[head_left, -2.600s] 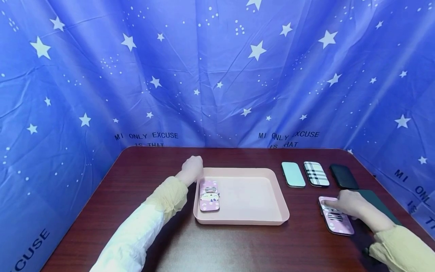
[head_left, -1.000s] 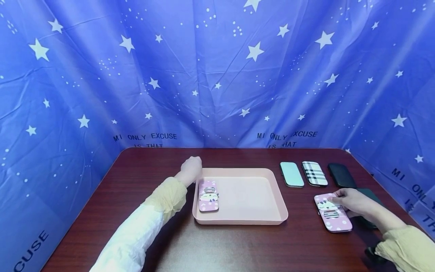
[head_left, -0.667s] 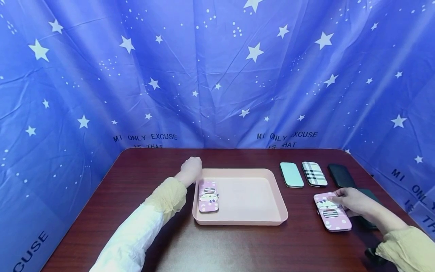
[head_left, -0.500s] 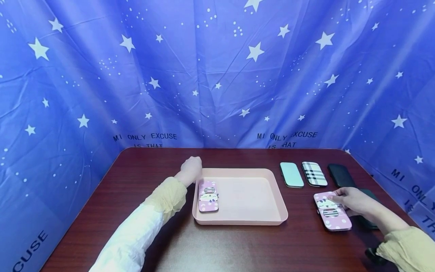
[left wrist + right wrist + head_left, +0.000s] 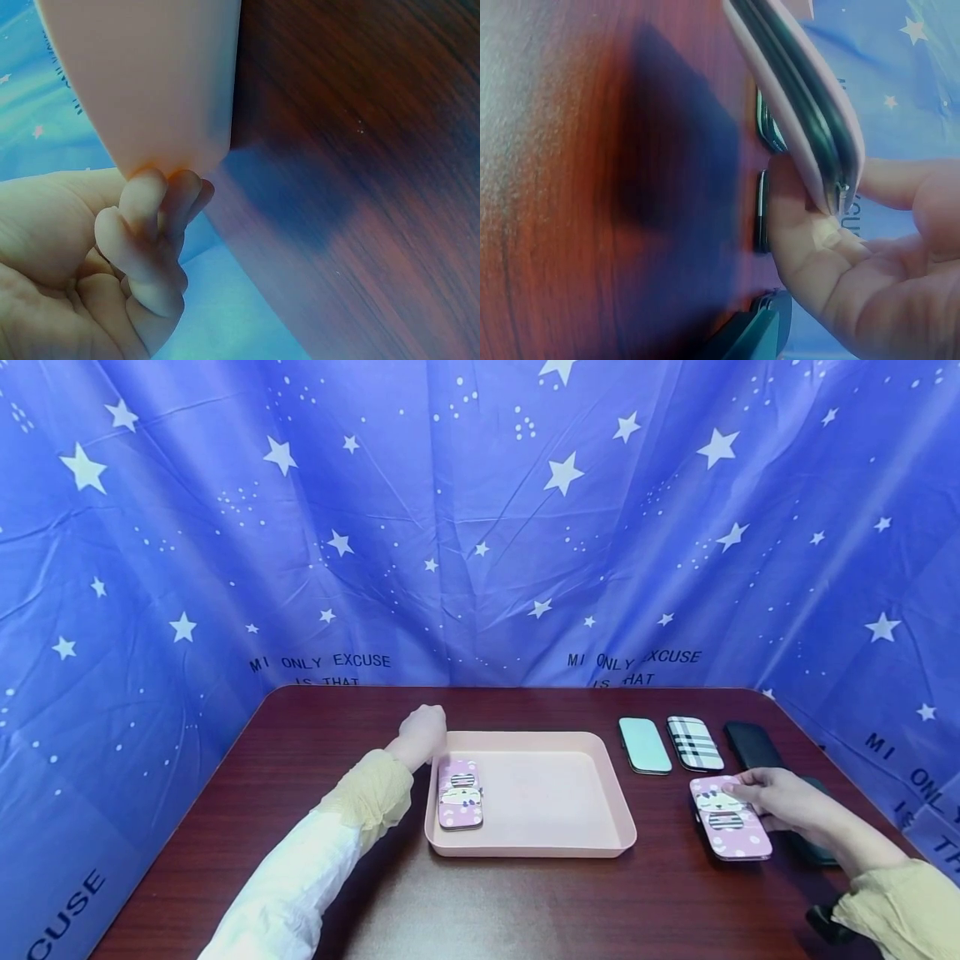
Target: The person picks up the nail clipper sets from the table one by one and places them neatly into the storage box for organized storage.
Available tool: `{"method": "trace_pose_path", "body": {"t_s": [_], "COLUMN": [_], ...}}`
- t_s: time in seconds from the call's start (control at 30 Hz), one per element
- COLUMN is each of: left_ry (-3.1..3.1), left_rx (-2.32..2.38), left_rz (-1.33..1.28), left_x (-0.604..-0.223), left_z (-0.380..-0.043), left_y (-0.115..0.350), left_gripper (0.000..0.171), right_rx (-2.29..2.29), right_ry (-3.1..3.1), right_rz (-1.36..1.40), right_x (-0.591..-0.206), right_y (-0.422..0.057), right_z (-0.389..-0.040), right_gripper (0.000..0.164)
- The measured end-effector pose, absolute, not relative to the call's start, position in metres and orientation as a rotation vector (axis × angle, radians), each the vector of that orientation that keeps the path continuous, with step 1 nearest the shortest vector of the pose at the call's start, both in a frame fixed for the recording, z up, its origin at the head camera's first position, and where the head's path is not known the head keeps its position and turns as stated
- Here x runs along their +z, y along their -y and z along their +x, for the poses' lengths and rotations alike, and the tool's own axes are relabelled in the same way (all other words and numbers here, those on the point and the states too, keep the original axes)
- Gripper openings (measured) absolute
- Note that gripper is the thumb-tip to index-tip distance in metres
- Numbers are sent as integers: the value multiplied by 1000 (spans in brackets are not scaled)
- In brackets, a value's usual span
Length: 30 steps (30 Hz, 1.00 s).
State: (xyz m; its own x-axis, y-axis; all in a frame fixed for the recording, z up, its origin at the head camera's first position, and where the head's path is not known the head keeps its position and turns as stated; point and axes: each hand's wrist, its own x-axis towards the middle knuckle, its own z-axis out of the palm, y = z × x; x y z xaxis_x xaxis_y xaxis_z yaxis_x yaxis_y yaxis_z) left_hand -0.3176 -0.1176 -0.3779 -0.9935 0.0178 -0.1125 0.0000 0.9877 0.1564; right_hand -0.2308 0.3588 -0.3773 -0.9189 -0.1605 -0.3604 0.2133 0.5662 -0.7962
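Note:
My right hand (image 5: 787, 806) pinches a slim pink case (image 5: 729, 818) printed with a cartoon face and stripes, thumb on top and fingers beneath. In the right wrist view the case's metal-edged side (image 5: 802, 97) shows above the table, its shadow apart from it. My left hand (image 5: 422, 735) grips the left rear corner of a shallow pink tray (image 5: 532, 850); the left wrist view has its curled fingers (image 5: 142, 199) at the rim. Inside the tray, along its left side, lies a matching pink case (image 5: 461, 793).
Behind my right hand lie a mint case (image 5: 645, 746), a plaid case (image 5: 695, 743) and a black case (image 5: 752, 746) in a row. A dark green case (image 5: 817, 852) is partly hidden under my right wrist. A blue star-printed curtain (image 5: 480, 527) hangs around the table (image 5: 360, 893).
My right hand first lay over the pink case on the table, then gripped it by the edge; hand and case have risen and shifted slightly left. The left hand and tray stay put.

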Motion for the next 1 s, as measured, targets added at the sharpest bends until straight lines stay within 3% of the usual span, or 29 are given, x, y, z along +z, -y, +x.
{"method": "trace_pose_path", "body": {"t_s": [0.3,0.77,1.0], "left_ry": [-3003,-2921,-2881], "left_rx": [222,274,341], "left_rz": [23,52,72], "left_x": [-377,-374,-375], "left_z": [-319,-324,-328], "left_y": [117,119,122], "left_gripper": [38,11,7], "right_rx": [-1326,-1498,-1660], "right_ry": [-2394,-2323,-2237], "right_rz": [27,-46,-77], "right_x": [-373,-359,-354], "right_y": [-350,-327,-318], "right_z": [-235,-240,-245], "right_gripper": [42,51,42]}}
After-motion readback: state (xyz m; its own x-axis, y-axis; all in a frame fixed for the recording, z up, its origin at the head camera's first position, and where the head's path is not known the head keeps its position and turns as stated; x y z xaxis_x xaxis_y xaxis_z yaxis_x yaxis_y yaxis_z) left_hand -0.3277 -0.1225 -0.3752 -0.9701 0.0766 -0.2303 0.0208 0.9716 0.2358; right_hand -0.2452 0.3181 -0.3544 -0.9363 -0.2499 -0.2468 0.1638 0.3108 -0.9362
